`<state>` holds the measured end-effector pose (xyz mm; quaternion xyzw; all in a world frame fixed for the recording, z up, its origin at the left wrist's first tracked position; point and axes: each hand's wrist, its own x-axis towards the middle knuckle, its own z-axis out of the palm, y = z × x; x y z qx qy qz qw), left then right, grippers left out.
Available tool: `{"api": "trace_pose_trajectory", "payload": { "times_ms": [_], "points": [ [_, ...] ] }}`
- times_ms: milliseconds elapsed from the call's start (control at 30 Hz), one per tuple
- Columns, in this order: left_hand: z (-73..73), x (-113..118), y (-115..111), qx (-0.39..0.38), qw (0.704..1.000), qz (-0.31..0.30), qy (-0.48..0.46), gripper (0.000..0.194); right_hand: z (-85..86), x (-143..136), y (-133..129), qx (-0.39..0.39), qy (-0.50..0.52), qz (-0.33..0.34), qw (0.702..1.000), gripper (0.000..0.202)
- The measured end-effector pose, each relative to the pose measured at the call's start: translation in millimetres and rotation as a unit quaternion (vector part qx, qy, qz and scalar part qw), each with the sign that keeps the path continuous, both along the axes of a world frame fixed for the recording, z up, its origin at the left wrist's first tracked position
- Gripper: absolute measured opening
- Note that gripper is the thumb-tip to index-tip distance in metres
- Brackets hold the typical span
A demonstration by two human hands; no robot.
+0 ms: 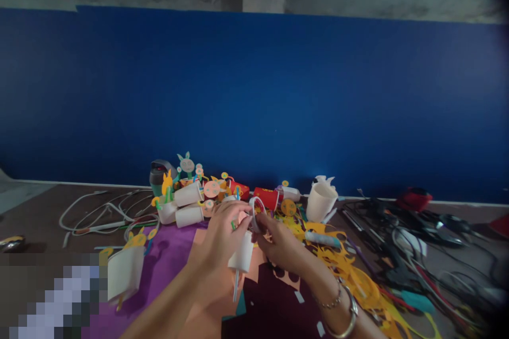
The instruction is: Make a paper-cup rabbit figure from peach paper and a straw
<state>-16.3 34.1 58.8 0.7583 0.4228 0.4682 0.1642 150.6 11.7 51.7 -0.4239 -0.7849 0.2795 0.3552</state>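
At the middle of the worktable, my right hand [276,235] is closed on a white roll of tape [256,214], which stands on edge between my hands. My left hand [228,225] is closed beside it, its fingertips close to the tape; what they pinch is hidden. A white paper cup [242,254] hangs on its side just below my fingers, with a pale straw [236,285] sticking out of its lower end. Orange paper [204,296] and dark paper [270,307] lie underneath.
Paper cups [189,194] with paper flowers line the back before a blue panel [254,90]. Purple paper [169,254] and another cup [126,273] lie left. Yellow paper scraps [350,270], a large white cup [320,202], a glue gun [409,267] and tangled cables are at right.
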Motion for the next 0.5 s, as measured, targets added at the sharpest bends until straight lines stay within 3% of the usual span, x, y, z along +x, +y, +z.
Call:
{"api": "trace_pose_trajectory", "payload": {
  "times_ms": [133, 267, 500],
  "points": [
    [-0.6, 0.4, 2.2, -0.041, 0.998, -0.013, -0.039, 0.009, 0.9, -1.8, -1.5, -0.001, -0.024, -0.019, 1.000, 0.002],
    [-1.4, 0.3, 3.0, -0.100, 0.991, -0.026, -0.089, 0.006, 1.7, -2.2, 0.2, -0.047, 0.034, -0.012, 0.998, 0.020],
    [1.9, 4.8, -4.8, -0.127, 0.988, -0.016, -0.090, 0.004, -5.4, -1.7, 6.9, -0.048, 0.077, -0.059, 0.994, 0.026]
  ]
}}
